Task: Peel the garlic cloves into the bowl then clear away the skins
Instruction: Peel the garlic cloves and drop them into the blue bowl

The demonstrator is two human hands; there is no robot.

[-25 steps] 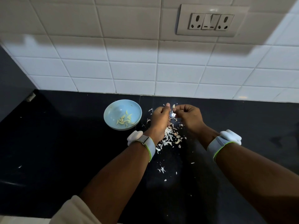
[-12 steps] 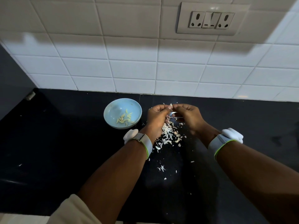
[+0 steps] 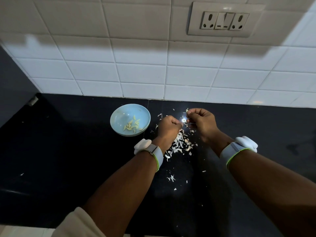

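Both hands are up close together over the black counter (image 3: 68,151), fingers curled in tight. The right hand (image 3: 202,123) pinches a small pale garlic clove (image 3: 187,110) at its fingertips; you can see a bit of it poking out on top. The left hand (image 3: 168,128) is balled up right beside it, fingertips pointing at the right hand's. It looks like it's gripping something tiny, maybe a scrap of skin, but honestly I can't tell, there's a glare spot right in the gap between them. The hands are almost touching, not quite.

Each wrist has a white wristband with a green edge, so two of those: left one (image 3: 154,153), right one (image 3: 235,151).

Directly under the hands is a heap of garlic skins (image 3: 179,144), white and papery, curled little flakes, way too many to count. A few strays lie scattered nearer the camera, and some more up by the wall.

Just left of the left hand sits one light blue bowl (image 3: 119,117), upright on the counter. Inside are the peeled cloves (image 3: 132,126), yellowish and slim, roughly ten, bunched toward the right side of the bowl.

Behind it all is a white tiled wall (image 3: 136,74) with one socket panel (image 3: 224,20), which has two outlets and a switch between them.
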